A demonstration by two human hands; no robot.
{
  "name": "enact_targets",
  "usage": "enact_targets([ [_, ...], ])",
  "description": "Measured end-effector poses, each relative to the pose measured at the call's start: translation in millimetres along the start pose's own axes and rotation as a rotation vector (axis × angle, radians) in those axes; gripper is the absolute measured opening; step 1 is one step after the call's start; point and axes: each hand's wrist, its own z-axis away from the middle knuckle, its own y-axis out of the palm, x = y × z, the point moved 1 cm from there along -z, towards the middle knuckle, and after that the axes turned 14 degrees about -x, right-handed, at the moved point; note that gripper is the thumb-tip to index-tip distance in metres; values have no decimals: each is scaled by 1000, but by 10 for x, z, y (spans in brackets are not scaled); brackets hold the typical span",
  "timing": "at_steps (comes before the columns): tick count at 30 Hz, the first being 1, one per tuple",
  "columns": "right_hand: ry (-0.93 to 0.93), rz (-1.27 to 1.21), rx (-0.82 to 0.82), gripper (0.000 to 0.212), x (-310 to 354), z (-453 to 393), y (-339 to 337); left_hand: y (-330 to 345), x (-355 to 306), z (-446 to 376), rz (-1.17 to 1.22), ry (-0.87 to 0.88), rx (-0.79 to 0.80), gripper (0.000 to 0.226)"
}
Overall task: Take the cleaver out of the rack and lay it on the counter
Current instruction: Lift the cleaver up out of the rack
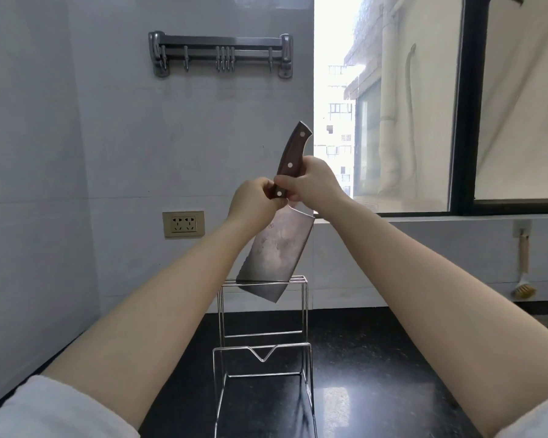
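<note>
A steel cleaver with a dark wooden riveted handle stands tilted, handle up, over a wire rack on the black counter. Only the blade's lower corner sits inside the rack's top frame; most of the blade is above it. My left hand is closed on the lower handle from the left. My right hand grips the same handle from the right, a little higher. The handle's upper end sticks out above both hands.
A metal hook rail hangs on the white wall, with a power socket lower left. A window fills the right. A dish brush hangs under the sill at the far right.
</note>
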Motion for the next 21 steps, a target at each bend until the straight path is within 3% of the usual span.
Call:
enact_targets([
  [6, -1, -109, -96, 27, 124, -50, -120, -22, -208, -13, 76, 70, -54, 21],
  [21, -64, -172, -211, 22, 317, -49, -489, -16, -611, 37, 224, 184, -87, 20],
])
